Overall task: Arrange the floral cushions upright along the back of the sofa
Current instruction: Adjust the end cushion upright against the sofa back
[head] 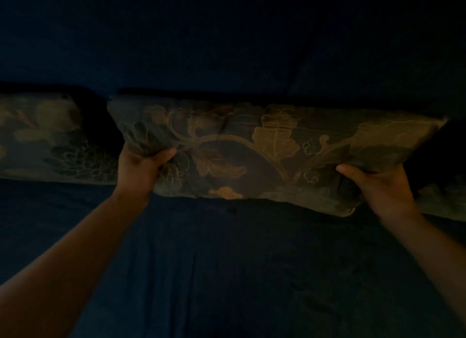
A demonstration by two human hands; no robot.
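Note:
The scene is very dim. A floral cushion (252, 148) with leaf and vine patterns stands in the middle against the dark blue sofa back (227, 47), its lower edge on the seat. My left hand (141, 166) grips its lower left side, fingers dug into the fabric. Gripping its lower right corner is my right hand (378, 186), thumb on the front face. A second floral cushion (50, 141) leans against the back at the left. Part of a third floral cushion (443, 201) shows at the right edge, mostly hidden behind my right hand and a dark shape.
The dark blue sofa seat (227, 262) spreads across the lower half of the view between my forearms. A narrow dark gap (100, 125) separates the left cushion from the middle one.

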